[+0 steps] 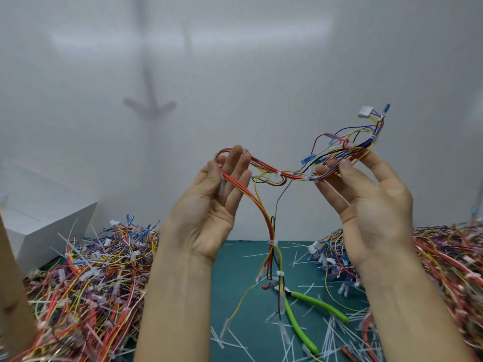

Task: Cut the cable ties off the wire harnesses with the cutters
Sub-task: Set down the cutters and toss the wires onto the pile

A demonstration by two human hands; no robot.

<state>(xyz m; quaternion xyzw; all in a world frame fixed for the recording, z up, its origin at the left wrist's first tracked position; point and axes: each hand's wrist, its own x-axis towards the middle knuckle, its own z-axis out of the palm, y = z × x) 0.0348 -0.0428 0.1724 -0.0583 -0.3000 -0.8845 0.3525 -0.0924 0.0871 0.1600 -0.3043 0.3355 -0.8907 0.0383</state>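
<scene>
Two forearms raised, left hand (209, 210) and right hand (373, 205) palms inward, both pinching wire harness (264, 165).

No readable text is picked up anywhere at this moment. The white box (52, 226) at the left edge of the mat (235, 259) is seen blank, and no brand can be read on the green-handled cutters (320, 306).
</scene>
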